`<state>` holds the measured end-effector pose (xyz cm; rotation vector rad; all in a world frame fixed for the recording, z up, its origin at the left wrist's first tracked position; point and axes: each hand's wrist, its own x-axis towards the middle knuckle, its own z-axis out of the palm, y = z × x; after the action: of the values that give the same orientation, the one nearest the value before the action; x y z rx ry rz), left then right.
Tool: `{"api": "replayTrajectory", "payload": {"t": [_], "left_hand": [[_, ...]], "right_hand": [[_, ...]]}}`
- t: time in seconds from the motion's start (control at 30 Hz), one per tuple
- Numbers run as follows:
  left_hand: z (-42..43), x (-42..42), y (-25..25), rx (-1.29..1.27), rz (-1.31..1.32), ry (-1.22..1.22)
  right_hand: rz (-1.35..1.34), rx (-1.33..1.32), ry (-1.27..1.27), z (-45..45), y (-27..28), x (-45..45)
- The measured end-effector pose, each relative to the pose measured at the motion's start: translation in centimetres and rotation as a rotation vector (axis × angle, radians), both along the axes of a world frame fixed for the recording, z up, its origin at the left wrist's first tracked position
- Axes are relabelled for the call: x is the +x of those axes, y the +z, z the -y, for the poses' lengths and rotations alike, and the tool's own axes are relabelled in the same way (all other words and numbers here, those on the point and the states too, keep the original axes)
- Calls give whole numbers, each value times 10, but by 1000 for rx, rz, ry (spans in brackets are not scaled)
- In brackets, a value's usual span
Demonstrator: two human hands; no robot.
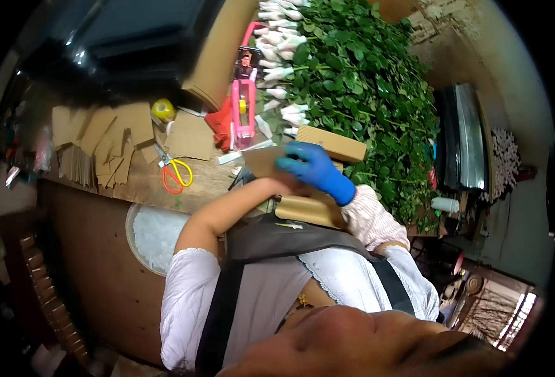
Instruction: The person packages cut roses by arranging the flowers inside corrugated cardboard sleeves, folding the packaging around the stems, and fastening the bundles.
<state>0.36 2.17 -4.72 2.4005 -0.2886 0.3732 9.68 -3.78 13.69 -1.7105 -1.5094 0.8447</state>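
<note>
My right hand (318,169), in a blue glove with green fingertips, is curled over the edge of a brown cardboard piece (264,161) at the bench's front. My bare left hand (282,186) reaches in just beneath the glove and the cardboard; its fingers are hidden. Directly beyond the glove lies a strip of corrugated cardboard (331,143). Closer to my apron, a curved brown paper or cardboard sheet (310,210) is under my right wrist. Bundled stems with green leaves (365,81) stretch away behind, their tips in white sleeves (285,44).
On the wooden bench (211,179) are scissors (176,173) with red and yellow handles, cardboard pieces (117,135), a yellow tape roll (163,110) and a pink tape dispenser (243,110). A white tub (130,232) stands below the bench, black plastic (127,50) at back left.
</note>
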Motion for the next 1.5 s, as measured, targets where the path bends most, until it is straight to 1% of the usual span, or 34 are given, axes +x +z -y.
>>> {"api": "replayTrajectory", "payload": {"t": [0.03,0.07,0.1,0.13,0.2,0.23,0.3,0.33,0.4,0.43,0.47,0.53,0.57,0.67,0.7,0.8,0.83,0.9,0.93,0.97,1.0,1.07,1.17,1.27,1.3,1.33,1.37,1.4,1.47,1.5], "left_hand": [[-8,-2,-2,-17,51,-20],[-9,-1,-3,-36,101,-40],[-6,0,18,-93,-23,-8],[-5,-1,47,-121,4,91],[-5,4,47,-90,-41,34],[-5,4,41,-27,-36,16],[-10,-2,30,112,-24,-22],[-15,-9,37,145,-56,-16],[-34,-25,53,215,-119,-5],[-46,-37,50,291,-192,6],[-55,-46,48,265,-162,46],[-64,-57,59,208,-101,126],[-62,-56,63,187,0,174],[-37,-35,87,-58,-10,120],[-30,-25,81,-47,19,72],[-21,-22,72,36,-33,93],[-19,-21,72,40,-28,105],[-16,-21,72,69,-46,129],[-13,-20,74,80,-54,139],[-15,-18,78,95,-34,107],[-15,-17,75,75,-34,98],[-14,-15,86,79,-45,86],[-11,-12,84,49,-40,97],[-8,-16,88,76,-60,97],[-8,-15,88,71,-42,98],[-6,-16,89,53,-73,109],[-5,-16,89,55,-81,125],[-3,-17,91,57,-93,141],[-1,-16,94,55,-97,147],[-1,-16,95,60,-89,154]], "right_hand": [[-288,-151,-97,22,1,10],[-369,-180,-188,41,-5,16],[-381,-249,-249,64,-31,30],[-394,-318,-306,84,-54,43],[-548,-504,-393,100,-64,59],[-566,-517,-425,100,-70,62],[-460,-615,-394,90,-73,69],[-416,-686,-378,85,-73,68],[-344,-655,-338,82,-82,65],[-309,-639,-316,80,-85,63],[-254,-655,-314,78,-87,62],[-142,-693,-309,75,-82,60],[-102,-696,-302,75,-83,59],[41,-697,-248,74,-75,56],[93,-727,-226,71,-68,56],[595,-649,-80,70,-78,55],[580,-709,-18,67,-64,55],[191,-568,42,83,-25,51],[1,-493,70,94,-14,49],[25,-330,205,107,-23,46],[206,-342,256,118,-23,38],[591,-390,197,122,-52,4],[596,-346,158,125,-37,1],[-8,22,-77,142,-34,25],[-313,47,-299,145,-18,36],[-35,123,-488,146,-3,53],[89,224,-656,152,-14,78],[456,333,-746,155,-20,102],[890,-125,-774,188,-62,120],[839,-356,-691,192,-73,118]]}}
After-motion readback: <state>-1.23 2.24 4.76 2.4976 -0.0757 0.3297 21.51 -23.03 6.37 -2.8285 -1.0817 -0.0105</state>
